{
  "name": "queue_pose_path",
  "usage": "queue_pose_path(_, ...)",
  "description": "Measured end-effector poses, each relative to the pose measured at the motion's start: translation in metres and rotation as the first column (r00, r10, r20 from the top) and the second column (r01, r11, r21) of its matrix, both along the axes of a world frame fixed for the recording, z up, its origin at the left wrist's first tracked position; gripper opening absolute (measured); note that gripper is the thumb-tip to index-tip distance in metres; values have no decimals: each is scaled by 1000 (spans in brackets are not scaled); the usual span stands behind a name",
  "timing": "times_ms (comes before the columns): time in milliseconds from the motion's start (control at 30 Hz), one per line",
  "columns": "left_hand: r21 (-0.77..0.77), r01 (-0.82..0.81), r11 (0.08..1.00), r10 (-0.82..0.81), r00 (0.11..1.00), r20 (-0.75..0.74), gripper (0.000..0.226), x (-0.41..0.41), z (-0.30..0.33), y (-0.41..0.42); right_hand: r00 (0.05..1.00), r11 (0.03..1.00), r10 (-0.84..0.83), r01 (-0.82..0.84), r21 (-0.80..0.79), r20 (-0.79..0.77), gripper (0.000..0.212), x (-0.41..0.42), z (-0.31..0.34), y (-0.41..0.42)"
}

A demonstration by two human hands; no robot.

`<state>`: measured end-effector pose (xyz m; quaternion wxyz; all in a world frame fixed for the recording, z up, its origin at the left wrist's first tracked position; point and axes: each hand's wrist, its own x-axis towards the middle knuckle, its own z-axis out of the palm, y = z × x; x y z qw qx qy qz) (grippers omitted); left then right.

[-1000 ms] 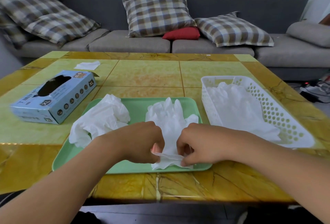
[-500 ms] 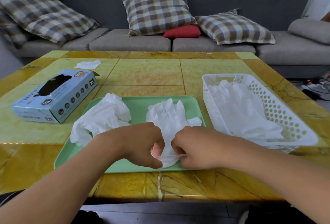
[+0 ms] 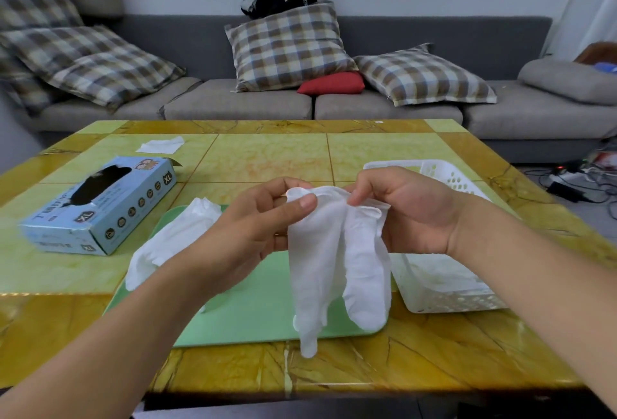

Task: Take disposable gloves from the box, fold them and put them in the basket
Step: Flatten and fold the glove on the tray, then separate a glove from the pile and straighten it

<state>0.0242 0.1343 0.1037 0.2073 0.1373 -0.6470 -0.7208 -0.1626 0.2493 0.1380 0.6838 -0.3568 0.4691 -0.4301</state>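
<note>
A person holds a white disposable glove (image 3: 334, 261) up above a green tray (image 3: 253, 311) on the yellow tiled desk (image 3: 267, 158). The left hand (image 3: 257, 231) pinches one side of the cuff between thumb and fingers, and the right hand (image 3: 407, 214) pinches the other side, so each grip is clamped on the glove's top edge with the two hands close together. The glove hangs straight down from them, its long axis vertical, fingertips dangling low over the tray's near edge.

The white basket (image 3: 447, 298), where more white gloves already lie, stands just to the right of the tray and partly behind the right forearm, so the right hand is the nearer one for any drop-off. Folding appears not yet done, since the glove hangs at full length.

A second, crumpled glove (image 3: 180, 235) lies on the tray's left side, and the blue glove box (image 3: 100, 208) sits further left on the desk.

A second earlier both hands were low on the tray, working the cuff of the glove as it lay flat; since then they have risen, lifting it clear of the tray.
</note>
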Motion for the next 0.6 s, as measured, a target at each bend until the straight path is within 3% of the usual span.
queue_pose_path(100,89,-45,995,41,998,49,41,-4,4,13,1000,1000,-15,15,-2,-5,37,3,4,3)
queue_pose_path(167,121,-115,986,109,993,53,37,-8,7,17,1000,999,-16,15,-48,-23,49,-1,6,4)
queue_pose_path(267,47,-226,973,227,974,-10,39,-9,27,22,992,974,-30,1,-227,-126,70,-1,13,14)
queue_pose_path(333,-27,-263,964,260,963,-73,40,-12,40,26,980,935,-127,66,-348,-154,62,9,9,16)
queue_pose_path(400,-81,-282,956,271,954,-126,39,-14,57,34,944,872,-314,244,-424,-102,49,22,6,21)
queue_pose_path(500,-163,-288,944,261,951,-165,40,-19,77,44,884,775,-444,461,-432,147,36,25,12,30)
queue_pose_path(600,-205,-220,954,184,966,-180,42,-37,98,56,844,729,-504,529,-434,183,45,8,44,51)
